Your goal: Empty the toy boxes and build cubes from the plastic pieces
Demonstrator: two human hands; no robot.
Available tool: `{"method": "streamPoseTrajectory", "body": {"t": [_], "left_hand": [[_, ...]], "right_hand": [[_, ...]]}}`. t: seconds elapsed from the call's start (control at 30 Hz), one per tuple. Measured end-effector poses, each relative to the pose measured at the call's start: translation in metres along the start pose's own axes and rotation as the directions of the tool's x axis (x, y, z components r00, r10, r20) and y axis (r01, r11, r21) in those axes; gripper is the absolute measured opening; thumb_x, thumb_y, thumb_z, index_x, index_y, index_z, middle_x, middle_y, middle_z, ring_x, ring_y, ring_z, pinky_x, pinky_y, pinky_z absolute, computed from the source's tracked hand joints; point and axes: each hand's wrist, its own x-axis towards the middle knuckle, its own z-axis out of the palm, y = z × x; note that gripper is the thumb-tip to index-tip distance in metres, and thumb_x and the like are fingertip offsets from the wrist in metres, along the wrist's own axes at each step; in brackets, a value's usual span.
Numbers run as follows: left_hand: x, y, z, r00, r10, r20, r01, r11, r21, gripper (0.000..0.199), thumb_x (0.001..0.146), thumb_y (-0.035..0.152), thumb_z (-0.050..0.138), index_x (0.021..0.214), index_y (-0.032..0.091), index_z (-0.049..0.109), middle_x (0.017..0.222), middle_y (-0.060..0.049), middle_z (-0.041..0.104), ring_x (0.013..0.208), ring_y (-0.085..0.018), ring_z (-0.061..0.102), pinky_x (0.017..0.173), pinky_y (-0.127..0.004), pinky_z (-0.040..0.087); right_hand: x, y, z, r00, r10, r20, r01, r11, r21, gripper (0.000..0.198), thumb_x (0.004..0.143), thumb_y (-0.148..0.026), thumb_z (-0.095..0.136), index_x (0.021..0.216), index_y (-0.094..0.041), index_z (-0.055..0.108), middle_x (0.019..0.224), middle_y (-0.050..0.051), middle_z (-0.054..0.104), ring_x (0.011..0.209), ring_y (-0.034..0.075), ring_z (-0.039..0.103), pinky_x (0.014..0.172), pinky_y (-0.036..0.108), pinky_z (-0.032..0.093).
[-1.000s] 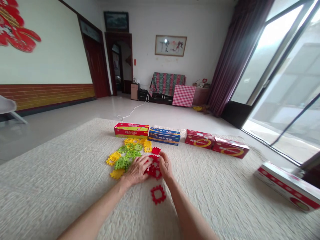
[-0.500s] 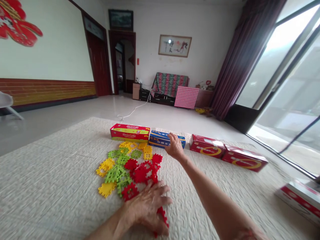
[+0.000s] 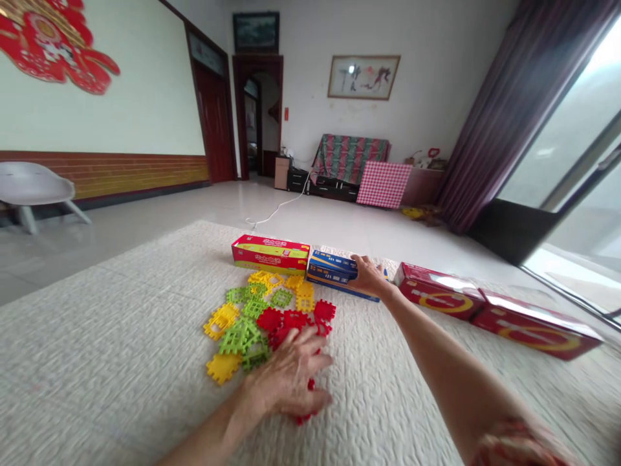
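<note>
Red pieces (image 3: 270,318) lie partly under the left hand (image 3: 292,374).

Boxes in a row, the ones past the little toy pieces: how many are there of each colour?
Red-and-green box: 1
Blue box, partly behind the right hand: 1
Dark red boxes: 2
Total: 4 boxes
</note>
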Motion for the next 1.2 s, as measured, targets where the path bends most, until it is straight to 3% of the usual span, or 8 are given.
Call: {"method": "streamPoseTrajectory", "body": {"t": [0.17, 0.37, 0.5, 0.57, 0.63, 0.77, 0.93, 1.2], "left_hand": [[-0.007, -0.007, 0.014, 0.991, 0.048, 0.126, -0.043, 0.998, -0.041, 0.064, 0.069, 0.056, 0.071, 0.127, 0.033, 0.056, 0.152, -0.006, 0.038, 0.143, -0.035, 0.025, 0.114, -0.060, 0.021], [-0.003, -0.012, 0.008, 0.989, 0.052, -0.136, -0.053, 0.999, -0.002, 0.033, 0.079, 0.027, 0.061, 0.112, 0.026, 0.066, 0.131, -0.007, 0.059, 0.128, -0.028, 0.048, 0.108, -0.049, 0.036], [0.004, 0.004, -0.001, 0.858, -0.074, -0.508, 0.006, 0.991, -0.135, 0.019, 0.088, 0.023, 0.049, 0.088, 0.019, 0.068, 0.089, -0.007, 0.068, 0.090, -0.019, 0.063, 0.088, -0.036, 0.051], [0.007, 0.017, -0.004, 0.770, -0.126, -0.625, -0.001, 0.980, -0.199, 0.020, 0.089, 0.027, 0.050, 0.092, 0.018, 0.067, 0.092, -0.007, 0.068, 0.091, -0.019, 0.063, 0.089, -0.037, 0.051], [0.010, 0.030, -0.005, 0.745, -0.134, -0.653, -0.050, 0.966, -0.254, 0.027, 0.087, 0.032, 0.054, 0.107, 0.018, 0.064, 0.110, -0.010, 0.067, 0.106, -0.022, 0.061, 0.097, -0.039, 0.048], [0.010, 0.044, 0.003, 0.843, -0.167, -0.512, -0.050, 0.923, -0.383, 0.042, 0.083, 0.035, 0.057, 0.121, 0.017, 0.060, 0.128, -0.012, 0.060, 0.122, -0.024, 0.054, 0.105, -0.040, 0.044], [0.006, 0.041, 0.001, 0.945, -0.184, -0.272, 0.037, 0.883, -0.468, 0.049, 0.077, 0.036, 0.063, 0.121, 0.017, 0.062, 0.140, -0.012, 0.051, 0.130, -0.026, 0.048, 0.109, -0.039, 0.039], [0.023, 0.051, -0.018, 0.965, -0.253, -0.068, 0.206, 0.893, -0.400, 0.068, 0.062, 0.017, 0.062, 0.130, 0.014, 0.055, 0.137, -0.011, 0.054, 0.127, -0.025, 0.050, 0.105, -0.031, 0.042]], "right_hand": [[-0.020, 0.009, -0.022, 0.992, 0.033, -0.118, -0.033, 0.999, 0.004, 0.063, 0.068, -0.038, 0.065, 0.127, -0.020, 0.050, 0.121, 0.015, 0.054, 0.110, 0.033, 0.053, 0.095, 0.050, 0.035], [-0.096, 0.030, -0.061, 0.990, -0.020, -0.138, 0.030, 0.997, 0.076, 0.066, 0.064, -0.036, 0.069, 0.126, -0.021, 0.051, 0.119, 0.012, 0.054, 0.102, 0.029, 0.055, 0.086, 0.042, 0.042], [-0.162, 0.038, -0.074, 0.992, -0.115, -0.049, 0.120, 0.983, 0.136, 0.066, 0.063, -0.031, 0.069, 0.126, -0.023, 0.051, 0.118, 0.011, 0.056, 0.100, 0.028, 0.057, 0.087, 0.042, 0.043], [-0.191, 0.034, -0.076, 0.988, -0.154, -0.029, 0.157, 0.971, 0.180, 0.066, 0.063, -0.030, 0.069, 0.126, -0.024, 0.050, 0.118, 0.011, 0.057, 0.103, 0.028, 0.057, 0.091, 0.044, 0.042], [-0.215, 0.025, -0.075, 0.985, -0.175, -0.016, 0.174, 0.960, 0.219, 0.065, 0.064, -0.029, 0.068, 0.126, -0.025, 0.050, 0.120, 0.010, 0.057, 0.105, 0.028, 0.057, 0.095, 0.045, 0.041], [-0.247, 0.006, -0.072, 0.983, -0.181, 0.030, 0.168, 0.953, 0.253, 0.064, 0.068, -0.032, 0.068, 0.129, -0.024, 0.049, 0.127, 0.011, 0.057, 0.113, 0.029, 0.055, 0.102, 0.053, 0.036], [-0.264, 0.013, -0.074, 0.990, -0.140, 0.015, 0.127, 0.931, 0.342, 0.037, 0.085, -0.032, 0.052, 0.119, -0.023, 0.059, 0.132, 0.012, 0.057, 0.119, 0.027, 0.055, 0.101, 0.049, 0.041], [-0.254, 0.015, -0.097, 0.954, -0.158, 0.254, 0.088, 0.960, 0.265, 0.055, 0.070, -0.021, 0.063, 0.124, -0.016, 0.057, 0.125, 0.014, 0.062, 0.108, 0.025, 0.061, 0.092, 0.036, 0.049]]}}
